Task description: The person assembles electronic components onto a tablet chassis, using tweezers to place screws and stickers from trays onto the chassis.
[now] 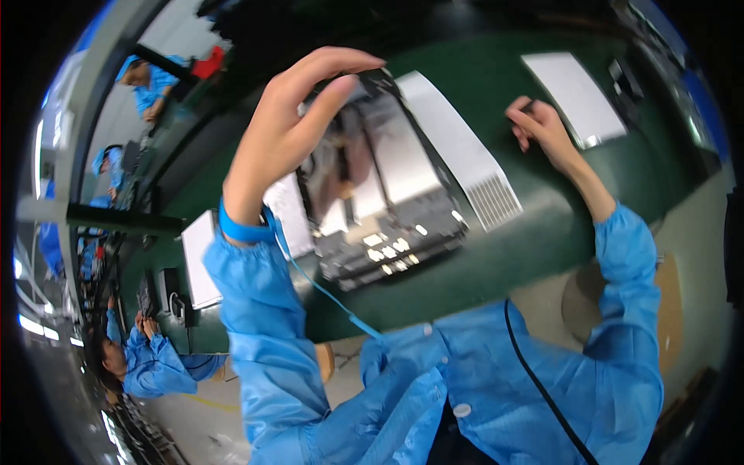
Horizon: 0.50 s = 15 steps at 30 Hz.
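My left hand (291,116), with a blue strap at its wrist, has thumb and fingers curled round the far end of an opened tablet-like device (411,159). Silver battery-like panels, a dark strip between them and bright metal pieces at the near end show on the device, which is blurred. To the right, my right hand (542,128) is raised over the green table, its fingers curled in. A small dark thing shows between those fingers, too little to name. How the left fingertips meet the device's far edge is partly hidden.
A white sheet with a printed grid (492,201) lies right of the device. Another white sheet (577,101) lies beyond my right hand. White papers (203,260) sit on the left. A blue cord (329,294) runs from my wrist strap. Co-workers (147,372) sit farther left.
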{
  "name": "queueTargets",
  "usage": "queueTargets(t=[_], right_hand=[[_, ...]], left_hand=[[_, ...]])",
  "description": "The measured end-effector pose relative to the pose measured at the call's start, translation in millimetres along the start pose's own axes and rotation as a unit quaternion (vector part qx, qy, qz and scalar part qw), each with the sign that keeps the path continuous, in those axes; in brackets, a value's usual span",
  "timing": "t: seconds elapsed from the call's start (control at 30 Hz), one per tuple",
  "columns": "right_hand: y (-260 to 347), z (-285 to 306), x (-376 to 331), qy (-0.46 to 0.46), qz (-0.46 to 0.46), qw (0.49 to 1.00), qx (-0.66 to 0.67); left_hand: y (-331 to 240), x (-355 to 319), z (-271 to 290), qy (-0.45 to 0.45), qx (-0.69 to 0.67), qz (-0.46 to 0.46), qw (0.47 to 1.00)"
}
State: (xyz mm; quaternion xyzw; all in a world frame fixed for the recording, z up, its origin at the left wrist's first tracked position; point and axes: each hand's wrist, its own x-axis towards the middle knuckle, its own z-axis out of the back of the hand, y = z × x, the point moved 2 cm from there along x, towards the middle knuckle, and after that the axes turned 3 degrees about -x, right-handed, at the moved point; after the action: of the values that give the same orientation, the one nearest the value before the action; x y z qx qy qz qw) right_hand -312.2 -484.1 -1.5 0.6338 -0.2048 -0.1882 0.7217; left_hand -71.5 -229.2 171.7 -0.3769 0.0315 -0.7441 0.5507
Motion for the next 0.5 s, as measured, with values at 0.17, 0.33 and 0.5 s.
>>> queueTargets(t=[0.17, 0.33, 0.5], right_hand=[[-1, -3, -21, 0.107, -0.002, 0.991, -0.074], [6, -10, -28, 0.117, 0.011, 0.99, -0.081], [2, -10, -28, 0.106, 0.0, 0.99, -0.091]], left_hand=[[-13, 47, -116, 0.416, 0.12, 0.071, 0.899], [-3, 57, -166, 0.596, 0.159, 0.146, 0.774], [13, 48, -168, 0.582, 0.123, 0.168, 0.786]])
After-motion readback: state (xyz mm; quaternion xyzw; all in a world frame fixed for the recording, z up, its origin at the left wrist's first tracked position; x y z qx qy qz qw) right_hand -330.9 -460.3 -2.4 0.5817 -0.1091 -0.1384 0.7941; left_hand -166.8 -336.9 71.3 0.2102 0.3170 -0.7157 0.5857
